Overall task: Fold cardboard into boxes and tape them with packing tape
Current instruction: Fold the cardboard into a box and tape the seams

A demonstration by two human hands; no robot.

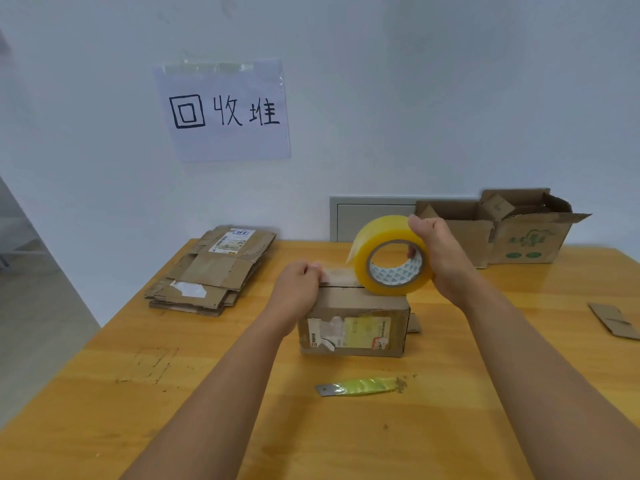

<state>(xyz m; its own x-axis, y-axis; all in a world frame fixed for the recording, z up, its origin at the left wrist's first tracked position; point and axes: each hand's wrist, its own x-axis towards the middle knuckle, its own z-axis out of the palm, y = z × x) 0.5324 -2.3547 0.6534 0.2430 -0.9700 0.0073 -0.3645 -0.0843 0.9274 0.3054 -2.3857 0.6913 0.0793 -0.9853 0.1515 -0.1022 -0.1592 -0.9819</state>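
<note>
A small closed cardboard box (353, 327) with torn labels on its front stands on the wooden table (104, 393). A big yellow roll of packing tape (381, 237) sits on edge on the box's top right. My right hand (436, 251) grips the roll, thumb over its rim and fingers through the core. A clear strip of tape (341, 276) runs from the roll leftwards over the top of the box. My left hand (298, 285) pinches the free end of that strip at the box's top left edge.
A green-handled cutter blade (360, 388) lies in front of the box. A stack of flattened cardboard (214, 271) is at the back left. An open carton (512, 233) stands at the back right. A cardboard scrap (613, 320) lies at the right edge.
</note>
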